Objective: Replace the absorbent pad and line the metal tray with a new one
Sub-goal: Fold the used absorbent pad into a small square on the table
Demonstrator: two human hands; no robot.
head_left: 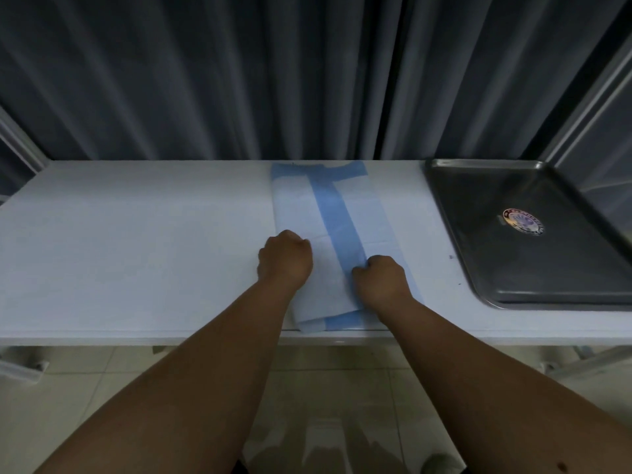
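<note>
At counter's near edge: left hand (285,260) and right hand (381,278) each pinch the folded absorbent pad (328,241), long axis near-to-far; metal tray (533,268) lies right, bare, nearer the right hand.

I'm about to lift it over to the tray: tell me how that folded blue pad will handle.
The pad probably goes floppy: it lies in thin, creased folds. It looks light, so both hands, left hand and right hand, should manage it easily. Its loose flaps may fall open when lifted.
</note>
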